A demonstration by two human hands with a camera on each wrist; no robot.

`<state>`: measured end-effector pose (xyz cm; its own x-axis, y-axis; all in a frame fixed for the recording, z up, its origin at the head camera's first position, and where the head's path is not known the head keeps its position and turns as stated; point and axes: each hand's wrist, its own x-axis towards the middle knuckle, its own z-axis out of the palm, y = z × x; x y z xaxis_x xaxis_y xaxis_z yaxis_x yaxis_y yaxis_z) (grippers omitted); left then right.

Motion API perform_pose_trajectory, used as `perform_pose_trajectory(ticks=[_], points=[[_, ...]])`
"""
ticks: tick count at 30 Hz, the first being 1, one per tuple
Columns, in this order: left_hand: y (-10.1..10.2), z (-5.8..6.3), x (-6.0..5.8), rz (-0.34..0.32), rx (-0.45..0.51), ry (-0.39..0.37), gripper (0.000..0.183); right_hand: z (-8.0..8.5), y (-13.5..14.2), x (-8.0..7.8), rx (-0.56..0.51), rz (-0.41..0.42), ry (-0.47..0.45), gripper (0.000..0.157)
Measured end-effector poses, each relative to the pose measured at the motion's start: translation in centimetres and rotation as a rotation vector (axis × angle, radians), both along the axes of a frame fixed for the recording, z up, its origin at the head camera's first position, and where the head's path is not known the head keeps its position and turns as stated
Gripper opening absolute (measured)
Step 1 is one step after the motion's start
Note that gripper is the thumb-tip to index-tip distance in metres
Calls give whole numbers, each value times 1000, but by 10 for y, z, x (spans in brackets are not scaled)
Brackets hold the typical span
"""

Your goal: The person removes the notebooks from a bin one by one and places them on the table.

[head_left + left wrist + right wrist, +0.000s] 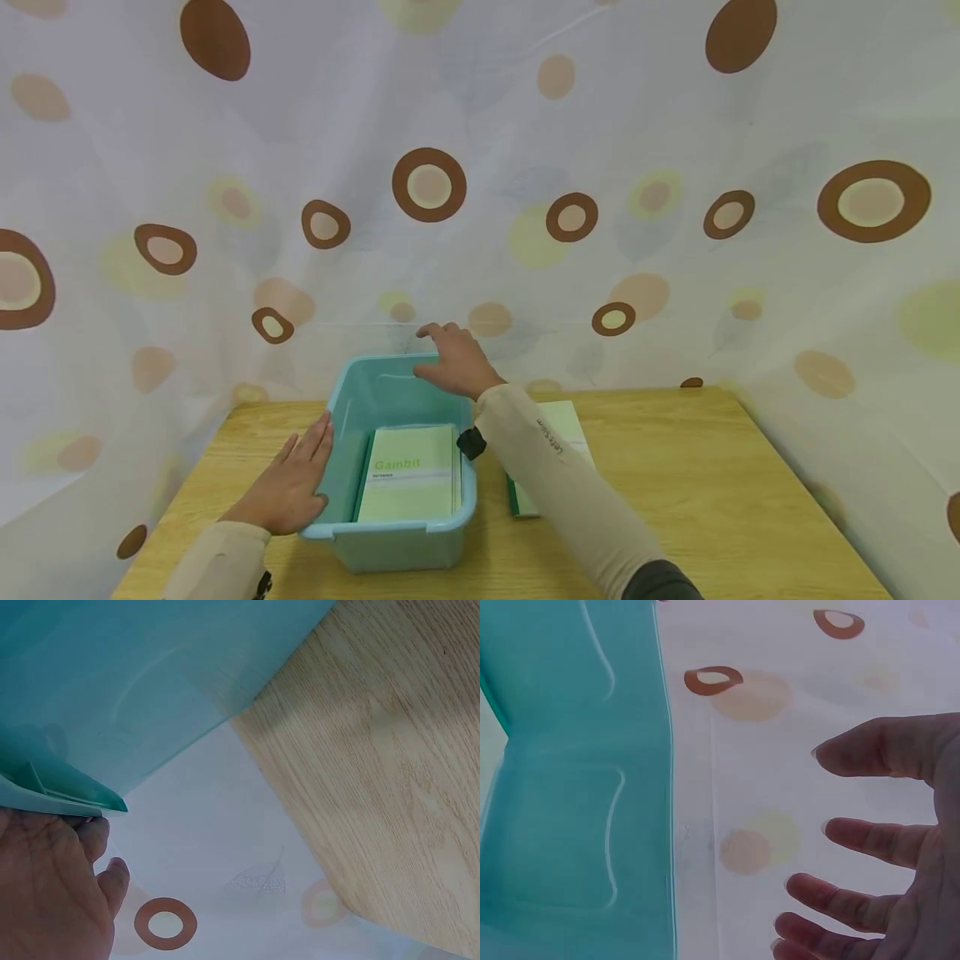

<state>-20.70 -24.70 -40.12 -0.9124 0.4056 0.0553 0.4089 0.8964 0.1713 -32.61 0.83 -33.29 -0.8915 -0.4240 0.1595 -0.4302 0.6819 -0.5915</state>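
A light blue plastic bin (pixel 397 548) stands on the wooden table. In it lies a pale green notebook (pixel 408 496) marked "Gambit", with edges of others showing beneath and beside it. My left hand (pixel 291 482) rests along the bin's left rim, fingers extended; the left wrist view shows the palm (pixel 49 889) against that rim. Over the far right corner of the bin hovers my right hand (pixel 457 364), its fingers spread and nothing held. The right wrist view has this hand (pixel 900 847) apart from the bin wall (pixel 555 832).
Right of the bin, another pale green notebook (pixel 564 417) with a dark green edge lies on the table (pixel 697 492), partly hidden beneath the right forearm. A white patterned sheet (pixel 480 275) hangs behind the table and along its sides.
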Motion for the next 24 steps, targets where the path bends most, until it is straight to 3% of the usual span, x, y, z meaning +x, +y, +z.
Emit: perform_pose_trajectory(ticks=[12,24], points=[[1,1,1,2,23,-10,78,-14,-41,6,97,0,-22,50],[0,-1,0,-9,7,0,77,-48,-73,6,337,-80,72,48]])
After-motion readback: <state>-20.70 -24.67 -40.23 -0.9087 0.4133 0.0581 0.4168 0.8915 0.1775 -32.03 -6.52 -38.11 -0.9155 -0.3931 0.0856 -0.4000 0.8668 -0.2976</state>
